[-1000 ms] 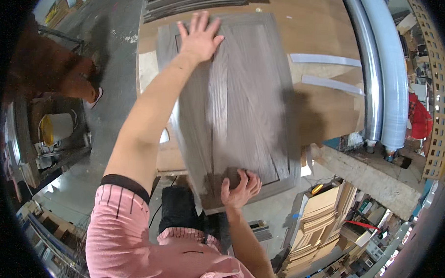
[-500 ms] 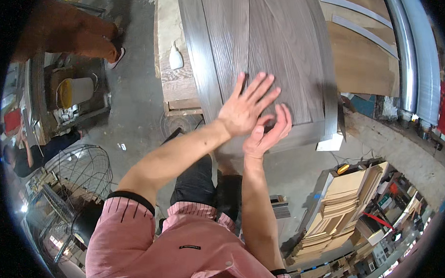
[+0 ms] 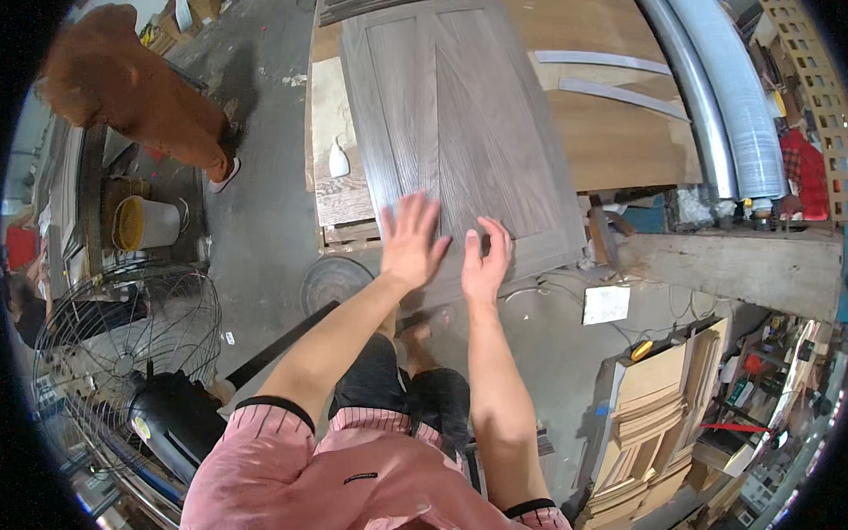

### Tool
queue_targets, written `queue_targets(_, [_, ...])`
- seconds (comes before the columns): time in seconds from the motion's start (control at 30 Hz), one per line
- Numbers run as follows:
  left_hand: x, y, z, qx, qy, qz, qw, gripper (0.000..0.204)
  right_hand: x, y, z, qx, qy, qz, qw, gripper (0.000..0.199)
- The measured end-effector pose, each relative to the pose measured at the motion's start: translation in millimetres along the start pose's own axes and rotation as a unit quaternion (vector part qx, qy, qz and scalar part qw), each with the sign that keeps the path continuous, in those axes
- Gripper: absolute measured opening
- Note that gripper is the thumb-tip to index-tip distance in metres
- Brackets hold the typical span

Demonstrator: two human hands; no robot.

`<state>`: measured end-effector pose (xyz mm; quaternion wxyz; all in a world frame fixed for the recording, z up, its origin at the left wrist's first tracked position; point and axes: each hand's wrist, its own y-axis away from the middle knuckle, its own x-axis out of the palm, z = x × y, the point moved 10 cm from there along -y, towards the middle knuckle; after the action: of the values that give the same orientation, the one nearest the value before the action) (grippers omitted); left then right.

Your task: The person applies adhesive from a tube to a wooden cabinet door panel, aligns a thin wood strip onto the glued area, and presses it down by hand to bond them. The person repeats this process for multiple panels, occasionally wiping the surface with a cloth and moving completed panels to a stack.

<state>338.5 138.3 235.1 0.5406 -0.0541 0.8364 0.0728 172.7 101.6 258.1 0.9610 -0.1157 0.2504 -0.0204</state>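
Observation:
A grey wood-grain door panel [image 3: 466, 126] lies flat on a wooden workbench [image 3: 615, 141]. My left hand [image 3: 412, 241] rests flat on the panel's near edge with the fingers spread. My right hand [image 3: 485, 262] lies beside it on the same edge, fingers apart, close to the left one. Neither hand holds anything. Both forearms come up from my pink striped shirt at the bottom of the view.
A person in brown [image 3: 131, 87] stands at the upper left by a yellow bucket [image 3: 145, 223]. A wire-cage floor fan [image 3: 123, 339] sits at the left. Grey pipes [image 3: 719, 98] run along the bench's right side. Stacked pale cabinet doors [image 3: 652, 432] lean at the lower right.
My left hand has come back from the panel's far end to its near edge beside the right hand. The view has shifted, and the panel now sits higher in the picture.

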Motion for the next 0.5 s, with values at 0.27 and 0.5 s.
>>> queue_targets(0.27, [11,42,66,-0.259,0.248,0.091,0.929,0.135,11,11,11,0.065,0.250,0.224,0.940,0.066])
queue_targets(0.5, [6,40,62,-0.321,0.199,0.164,0.911,0.135,33,12,5,0.136,0.332,0.298,0.885,0.086])
